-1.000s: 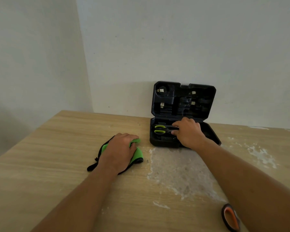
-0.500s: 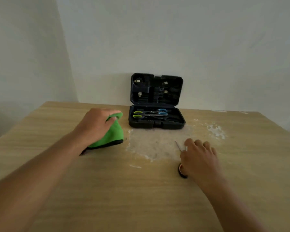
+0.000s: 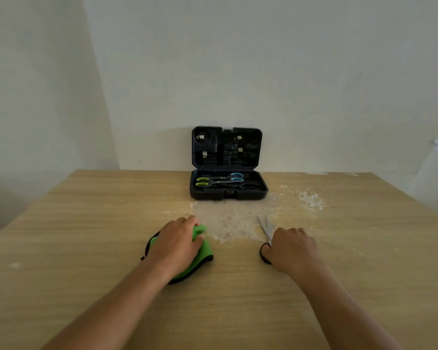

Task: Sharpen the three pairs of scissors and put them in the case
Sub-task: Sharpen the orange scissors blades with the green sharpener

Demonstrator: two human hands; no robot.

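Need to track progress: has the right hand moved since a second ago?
Yes. The right hand left the open case and came back toward the person, now on the scissors lying on the table's white patch.

Left hand [image 3: 178, 242] presses green sharpener [image 3: 200, 253]; right hand [image 3: 292, 248] covers scissors [image 3: 266, 227] handles. Open case [image 3: 228, 192] at tabletop [image 3: 86, 223] far edge holds two pairs.

Worktop [image 3: 86, 223] light tan wood grain, with white flaky blotches [image 3: 238, 223] in the middle. Case [image 3: 228, 195] dark navy-black; inside it, scissors with lime-green handles [image 3: 202, 181] and scissors with blue handles [image 3: 237, 177]. Green pouch [image 3: 205, 251] edged in black; loose scissors [image 3: 267, 229] have silver blades and a black handle loop.
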